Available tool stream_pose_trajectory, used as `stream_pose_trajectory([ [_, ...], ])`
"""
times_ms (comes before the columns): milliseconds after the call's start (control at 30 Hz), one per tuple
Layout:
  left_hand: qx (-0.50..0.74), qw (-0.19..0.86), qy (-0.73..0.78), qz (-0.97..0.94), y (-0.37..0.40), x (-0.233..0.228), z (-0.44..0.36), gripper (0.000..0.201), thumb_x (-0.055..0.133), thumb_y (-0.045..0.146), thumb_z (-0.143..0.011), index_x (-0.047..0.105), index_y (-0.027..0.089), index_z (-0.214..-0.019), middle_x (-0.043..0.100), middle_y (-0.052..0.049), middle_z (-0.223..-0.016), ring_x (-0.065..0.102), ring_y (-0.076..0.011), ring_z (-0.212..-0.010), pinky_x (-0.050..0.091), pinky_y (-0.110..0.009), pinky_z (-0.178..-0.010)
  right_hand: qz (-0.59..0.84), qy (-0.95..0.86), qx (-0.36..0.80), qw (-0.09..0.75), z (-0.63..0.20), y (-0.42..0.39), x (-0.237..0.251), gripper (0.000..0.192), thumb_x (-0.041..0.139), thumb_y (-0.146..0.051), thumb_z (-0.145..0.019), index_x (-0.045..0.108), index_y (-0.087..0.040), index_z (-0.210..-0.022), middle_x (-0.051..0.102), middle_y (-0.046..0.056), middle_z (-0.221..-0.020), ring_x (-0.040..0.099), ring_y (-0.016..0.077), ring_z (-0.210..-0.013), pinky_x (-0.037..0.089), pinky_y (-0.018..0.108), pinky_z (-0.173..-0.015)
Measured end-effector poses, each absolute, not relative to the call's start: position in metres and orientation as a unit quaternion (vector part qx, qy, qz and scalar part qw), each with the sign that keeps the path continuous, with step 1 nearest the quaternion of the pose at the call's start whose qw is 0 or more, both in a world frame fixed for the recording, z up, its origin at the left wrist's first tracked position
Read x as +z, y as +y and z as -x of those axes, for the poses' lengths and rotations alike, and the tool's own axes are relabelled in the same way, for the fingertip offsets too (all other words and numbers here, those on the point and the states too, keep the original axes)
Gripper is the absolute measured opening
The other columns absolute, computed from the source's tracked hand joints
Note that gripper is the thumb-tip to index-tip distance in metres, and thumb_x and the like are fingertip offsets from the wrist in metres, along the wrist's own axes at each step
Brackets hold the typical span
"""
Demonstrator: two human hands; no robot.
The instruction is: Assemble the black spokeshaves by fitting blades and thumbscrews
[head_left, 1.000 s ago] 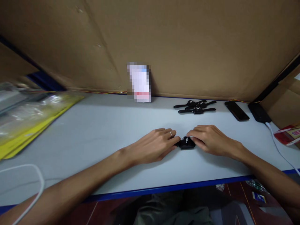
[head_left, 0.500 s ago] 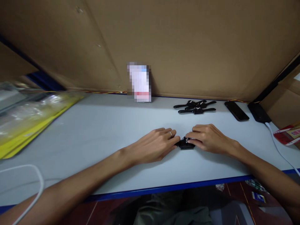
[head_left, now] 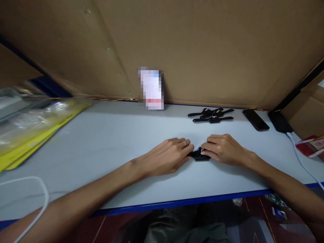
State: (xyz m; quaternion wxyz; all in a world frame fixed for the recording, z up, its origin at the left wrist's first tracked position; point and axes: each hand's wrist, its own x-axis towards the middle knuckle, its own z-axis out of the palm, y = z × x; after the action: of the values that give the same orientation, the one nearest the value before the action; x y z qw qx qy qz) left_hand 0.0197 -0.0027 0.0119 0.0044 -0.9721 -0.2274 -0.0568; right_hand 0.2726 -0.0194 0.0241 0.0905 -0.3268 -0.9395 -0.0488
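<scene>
A small black device (head_left: 198, 155), like a watch body, lies on the pale grey table (head_left: 113, 141). My left hand (head_left: 165, 157) rests palm down on the table, its fingertips pressing the device's left side. My right hand (head_left: 224, 148) covers its right side, with fingers curled over the top. Most of the device is hidden between the fingers. A ring shows on one finger of my left hand.
Several black strapped pieces (head_left: 211, 115) lie in a heap at the back. A dark phone (head_left: 255, 119) and a black charger block (head_left: 279, 122) with a white cable (head_left: 301, 158) sit at the right. Yellow packets (head_left: 32, 131) lie at the left. Cardboard walls (head_left: 202, 50) surround the table.
My right hand has slid a little left, its fingers now covering more of the black device. My left hand has stayed in place.
</scene>
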Motion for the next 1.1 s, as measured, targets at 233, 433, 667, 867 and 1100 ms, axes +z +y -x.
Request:
stream_pose_trajectory([
  [233, -0.060, -0.029, -0.239, 0.969, -0.001, 0.009, -0.019, 0.017, 0.042, 0.024, -0.104, 0.055, 0.017, -0.096, 0.062, -0.005, -0.089, 0.056, -0.0182, -0.073, 0.043, -0.034, -0.066, 0.312, -0.941, -0.090, 0.092, -0.269, -0.022, 0.021, 0.036, 0.041, -0.030, -0.109, 0.067, -0.016, -0.090, 0.068, 0.005, -0.079, 0.056, 0.0157, -0.074, 0.027, 0.031, -0.056],
  [433, -0.057, -0.053, -0.254, 0.964, -0.003, 0.010, -0.019, 0.018, 0.041, 0.025, -0.104, 0.055, 0.017, -0.097, 0.061, -0.005, -0.089, 0.056, -0.0182, -0.073, 0.043, -0.034, -0.067, 0.307, -0.942, -0.101, 0.092, -0.267, -0.022, 0.016, 0.039, 0.037, -0.029, -0.110, 0.066, -0.015, -0.090, 0.068, 0.006, -0.078, 0.056, 0.0164, -0.073, 0.026, 0.033, -0.056],
  [667, -0.077, -0.082, -0.264, 0.958, -0.005, 0.011, -0.019, 0.016, 0.039, 0.025, -0.101, 0.051, 0.019, -0.091, 0.059, -0.003, -0.079, 0.052, -0.0170, -0.065, 0.039, -0.033, -0.061, 0.314, -0.940, -0.096, 0.088, -0.266, -0.023, 0.014, 0.039, 0.034, -0.028, -0.110, 0.065, -0.015, -0.091, 0.067, 0.006, -0.076, 0.055, 0.0170, -0.072, 0.027, 0.033, -0.057],
  [867, -0.063, -0.090, -0.275, 0.955, -0.006, 0.011, -0.019, 0.013, 0.041, 0.024, -0.100, 0.048, 0.020, -0.090, 0.060, -0.003, -0.081, 0.052, -0.0164, -0.065, 0.038, -0.032, -0.060, 0.315, -0.937, -0.128, 0.074, -0.262, -0.025, 0.013, 0.039, 0.033, -0.025, -0.110, 0.064, -0.015, -0.089, 0.067, 0.006, -0.074, 0.055, 0.0167, -0.068, 0.026, 0.034, -0.056],
  [1100, -0.073, -0.090, -0.271, 0.956, -0.006, 0.014, -0.019, 0.012, 0.041, 0.022, -0.099, 0.048, 0.020, -0.089, 0.059, -0.003, -0.079, 0.052, -0.0172, -0.064, 0.037, -0.033, -0.058, 0.358, -0.922, -0.139, 0.046, -0.254, -0.030, 0.012, 0.032, 0.036, -0.021, -0.106, 0.063, -0.014, -0.091, 0.067, 0.007, -0.076, 0.054, 0.0169, -0.064, 0.028, 0.033, -0.057],
])
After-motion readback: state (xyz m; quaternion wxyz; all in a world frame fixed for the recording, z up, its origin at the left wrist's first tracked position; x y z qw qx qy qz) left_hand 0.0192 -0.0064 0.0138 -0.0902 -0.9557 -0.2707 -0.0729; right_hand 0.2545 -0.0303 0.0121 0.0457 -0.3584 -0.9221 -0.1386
